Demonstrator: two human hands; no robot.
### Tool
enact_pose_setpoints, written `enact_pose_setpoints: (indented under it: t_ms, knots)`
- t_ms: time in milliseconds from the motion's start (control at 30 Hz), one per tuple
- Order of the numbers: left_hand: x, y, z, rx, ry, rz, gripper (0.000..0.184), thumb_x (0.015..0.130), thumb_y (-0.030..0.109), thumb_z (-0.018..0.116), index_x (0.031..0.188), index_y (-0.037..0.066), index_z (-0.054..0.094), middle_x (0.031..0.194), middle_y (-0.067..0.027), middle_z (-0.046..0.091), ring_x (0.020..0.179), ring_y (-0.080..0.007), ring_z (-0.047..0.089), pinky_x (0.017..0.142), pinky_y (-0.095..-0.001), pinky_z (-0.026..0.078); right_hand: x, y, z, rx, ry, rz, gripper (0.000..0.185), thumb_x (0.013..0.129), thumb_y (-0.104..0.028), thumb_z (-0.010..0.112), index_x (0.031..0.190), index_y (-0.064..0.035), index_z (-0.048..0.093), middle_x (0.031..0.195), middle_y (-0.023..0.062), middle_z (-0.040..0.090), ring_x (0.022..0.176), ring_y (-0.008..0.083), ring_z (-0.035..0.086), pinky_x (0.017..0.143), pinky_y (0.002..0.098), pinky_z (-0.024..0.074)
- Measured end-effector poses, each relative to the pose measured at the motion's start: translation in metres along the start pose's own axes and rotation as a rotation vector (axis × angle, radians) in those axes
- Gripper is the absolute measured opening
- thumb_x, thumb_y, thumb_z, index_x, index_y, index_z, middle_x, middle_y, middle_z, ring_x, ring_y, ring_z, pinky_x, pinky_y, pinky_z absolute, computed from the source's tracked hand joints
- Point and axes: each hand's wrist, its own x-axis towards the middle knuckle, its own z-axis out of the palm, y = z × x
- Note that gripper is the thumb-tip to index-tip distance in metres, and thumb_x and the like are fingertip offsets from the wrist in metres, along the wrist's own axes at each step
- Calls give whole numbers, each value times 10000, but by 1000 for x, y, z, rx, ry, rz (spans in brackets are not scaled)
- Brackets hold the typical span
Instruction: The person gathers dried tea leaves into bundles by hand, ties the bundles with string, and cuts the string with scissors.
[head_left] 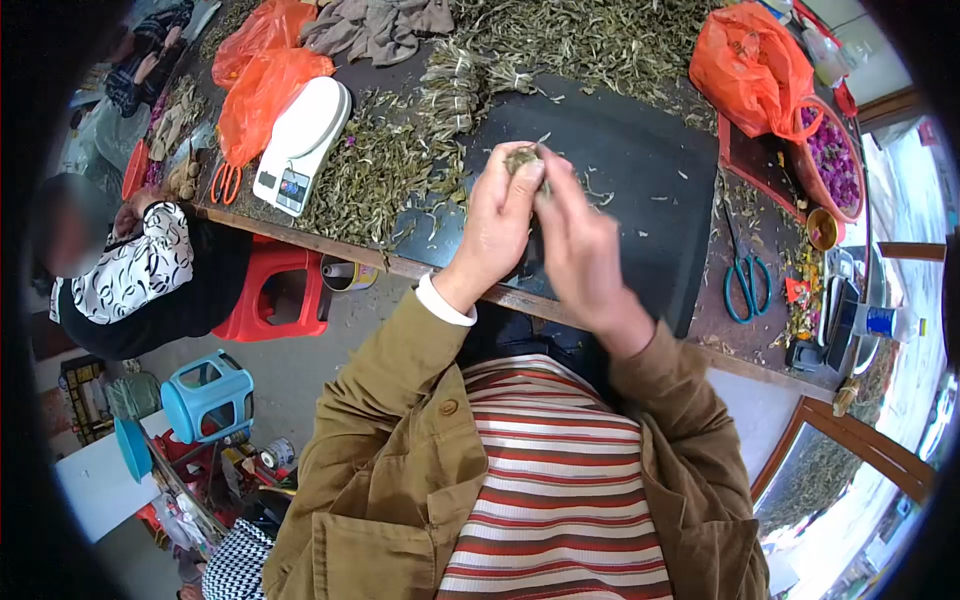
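Observation:
My left hand (497,222) is closed around a small bundle of dried leaves (520,158), whose greenish top shows between thumb and fingers. Right beside it, my right hand (583,240) is blurred by motion, its fingers drawn together against the bundle. What those fingers pinch, if anything, is hidden. Both hands are above a dark board (640,170) with a few leaf scraps on it. Just beyond the left hand lie several tied leaf bundles (450,90). Loose dried leaves (365,170) are heaped to their left.
A white digital scale (305,140) stands on the left, near orange-handled scissors (226,183) and red plastic bags (270,95). Teal-handled scissors (747,285) and a basket of purple flowers (835,160) are on the right. Another person (125,260) sits at the left beside a red stool (275,290).

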Motion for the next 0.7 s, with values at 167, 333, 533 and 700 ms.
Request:
enact_pose_setpoints:
  t_ms: [167, 333, 533, 700]
  knots:
    - [-1, -4, 2, -439, 95, -134, 174, 977, 147, 458, 1088, 24, 511, 824, -57, 595, 732, -134, 556, 689, -243, 463, -22, -5, -10, 26, -192, 190, 355, 847, -31, 576, 1202, -49, 572, 917, 140, 669, 613, 246, 626, 535, 337, 461]
    - [1, -19, -23, 378, 97, 56, 142, 946, 144, 501, 1016, 22, 524, 740, -25, 576, 613, -133, 508, 579, -272, 420, -25, 22, -77, -303, -213, 55, 110, 855, -73, 578, 958, -52, 611, 693, 87, 604, 526, 229, 546, 511, 337, 424]
    - [0, -7, -22, 267, -268, -181, 151, 956, 167, 515, 1004, 32, 561, 734, -6, 548, 645, -86, 481, 618, -214, 404, -18, 18, -127, -42, -30, 355, 77, 908, -96, 542, 890, -41, 592, 699, -15, 536, 599, 95, 433, 569, 216, 345]
    - [3, 6, -25, 98, -484, -319, 148, 945, 155, 534, 1004, 26, 578, 738, 2, 544, 646, -75, 467, 615, -208, 392, -31, 76, -128, 76, -66, 516, 106, 881, -109, 574, 952, -50, 624, 777, -2, 552, 696, 132, 498, 640, 247, 391]
